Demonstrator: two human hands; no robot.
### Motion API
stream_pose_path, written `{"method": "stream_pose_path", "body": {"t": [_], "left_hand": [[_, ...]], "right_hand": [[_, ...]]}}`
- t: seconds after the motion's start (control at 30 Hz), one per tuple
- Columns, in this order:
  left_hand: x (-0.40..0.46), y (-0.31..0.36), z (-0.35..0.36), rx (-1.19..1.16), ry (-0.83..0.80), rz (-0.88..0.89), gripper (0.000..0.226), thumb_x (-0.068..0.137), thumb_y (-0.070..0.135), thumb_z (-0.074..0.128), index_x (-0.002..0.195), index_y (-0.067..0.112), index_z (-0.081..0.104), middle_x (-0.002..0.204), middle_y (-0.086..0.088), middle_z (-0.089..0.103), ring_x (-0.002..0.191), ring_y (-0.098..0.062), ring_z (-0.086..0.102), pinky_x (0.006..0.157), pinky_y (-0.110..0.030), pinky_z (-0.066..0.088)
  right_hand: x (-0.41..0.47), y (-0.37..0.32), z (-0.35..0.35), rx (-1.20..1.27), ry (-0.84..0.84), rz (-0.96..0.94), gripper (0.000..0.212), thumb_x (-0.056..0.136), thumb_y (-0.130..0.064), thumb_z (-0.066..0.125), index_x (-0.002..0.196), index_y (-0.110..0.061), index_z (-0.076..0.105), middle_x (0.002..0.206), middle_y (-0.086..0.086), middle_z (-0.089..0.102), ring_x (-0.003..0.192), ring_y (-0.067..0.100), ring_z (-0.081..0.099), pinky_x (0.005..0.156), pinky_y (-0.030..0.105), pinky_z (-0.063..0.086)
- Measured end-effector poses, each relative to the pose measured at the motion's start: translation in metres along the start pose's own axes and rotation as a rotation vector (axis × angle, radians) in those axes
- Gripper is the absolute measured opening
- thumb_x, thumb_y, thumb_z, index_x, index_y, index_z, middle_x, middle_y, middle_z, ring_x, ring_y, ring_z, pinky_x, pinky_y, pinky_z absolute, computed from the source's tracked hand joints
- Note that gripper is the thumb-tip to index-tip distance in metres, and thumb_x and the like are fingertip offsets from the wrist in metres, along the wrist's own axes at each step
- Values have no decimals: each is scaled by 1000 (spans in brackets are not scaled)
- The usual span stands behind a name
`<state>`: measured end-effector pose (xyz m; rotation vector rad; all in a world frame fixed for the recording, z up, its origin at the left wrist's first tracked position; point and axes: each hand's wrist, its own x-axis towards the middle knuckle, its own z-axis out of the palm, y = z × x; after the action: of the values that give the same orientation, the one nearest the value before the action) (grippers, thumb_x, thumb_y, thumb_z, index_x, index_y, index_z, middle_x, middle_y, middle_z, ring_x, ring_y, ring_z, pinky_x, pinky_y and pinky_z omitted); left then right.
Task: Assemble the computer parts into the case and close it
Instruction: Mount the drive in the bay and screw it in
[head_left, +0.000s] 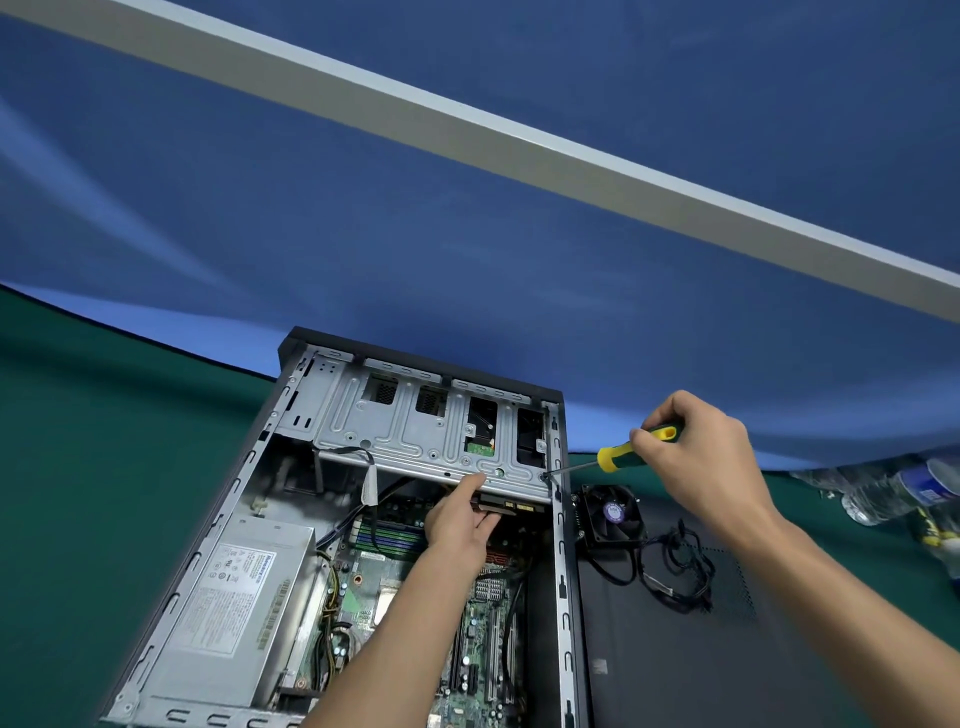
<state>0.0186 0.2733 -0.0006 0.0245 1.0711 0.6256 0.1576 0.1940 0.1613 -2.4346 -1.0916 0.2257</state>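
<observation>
Nearest the camera, the motherboard sat fitted in the floor of the open computer case, with the silver power supply mounted along the case's left wall, so those parts looked already in place. The case lay on its side on the green bench, its opening facing up.

Further in, the left hand reached under the front edge of the metal drive cage, thumb on top and fingers curled beneath what seemed to be a drive, steadying it. The right hand had its grip closed round the yellow-and-green handle of a screwdriver, whose tip met a screw at the cage's right corner. By my judgement the cage was being fastened, roughly mid-task.

Still left: a black cooling fan with its loose cable lay outside, just right of the case, resting on the dark side panel, which remained off. Plastic bottles lay at the bench's far right
</observation>
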Motion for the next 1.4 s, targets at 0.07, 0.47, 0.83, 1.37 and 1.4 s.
{"method": "stream_pose_path", "body": {"t": [0.07,0.47,0.83,1.37,1.4], "left_hand": [[2,-1,-1,-2,-2,-1,56,83,3,68,133,-3,45,109,-16,45,109,-30,43,101,-40,44],[9,-5,-4,-22,-3,17,60,82,4,70,135,-2,42,87,-9,43,87,-22,48,100,-41,46],[12,-4,-5,7,16,27,57,81,5,71,131,-2,45,96,-11,47,84,-19,50,93,-37,49],[7,-13,7,-101,19,13,55,80,3,69,130,-2,46,127,-25,50,111,-32,53,100,-41,45],[5,-15,12,-110,2,-18,55,80,1,69,130,-2,45,128,-25,51,112,-34,53,95,-40,49]], "right_hand": [[1,-4,0,-27,-8,-15,14,81,-21,65,74,-20,54,69,-3,57,53,15,45,47,27,31],[13,-28,1,-199,-102,-98,12,82,-22,61,76,-20,51,69,-3,59,57,13,48,46,25,28],[17,-34,3,-258,-126,-139,11,82,-21,61,77,-19,52,69,-4,57,57,12,48,45,25,26],[42,-69,-9,-142,-464,81,12,93,-21,49,102,-15,43,77,11,71,64,30,70,68,38,59],[39,-67,-5,-219,-394,35,12,95,-23,45,93,-12,46,73,11,70,62,31,70,65,36,57]]}}
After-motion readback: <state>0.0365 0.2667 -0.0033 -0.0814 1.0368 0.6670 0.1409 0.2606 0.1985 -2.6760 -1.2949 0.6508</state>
